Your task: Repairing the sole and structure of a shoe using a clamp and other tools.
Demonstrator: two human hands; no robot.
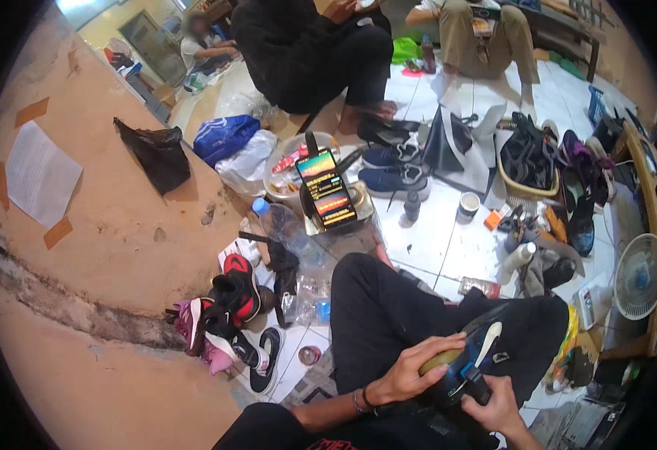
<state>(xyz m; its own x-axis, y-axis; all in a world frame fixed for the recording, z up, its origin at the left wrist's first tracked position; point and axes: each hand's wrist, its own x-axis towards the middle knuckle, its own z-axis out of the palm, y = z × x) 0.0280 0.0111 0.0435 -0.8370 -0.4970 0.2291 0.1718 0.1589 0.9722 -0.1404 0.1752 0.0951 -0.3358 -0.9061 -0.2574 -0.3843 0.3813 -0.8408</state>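
In my lap lies a dark shoe (481,339) with a white stripe and a yellowish-brown patch at its near left side. My left hand (417,367) is closed over that side, its fingers spread along the edge. My right hand (493,411) grips a short black-and-blue piece (477,381) against the shoe's near end. Whether this piece is a separate tool or part of the shoe, I cannot tell. My crossed legs in black trousers are under the shoe.
Left lie several shoes, including a red-and-black sneaker (240,279). Ahead, a phone (325,189) leans near a bucket (276,161) and a plastic bottle (279,225). Right are a shoe-filled basket (523,187), a cup (468,204) and a fan (639,276). Other people sit beyond.
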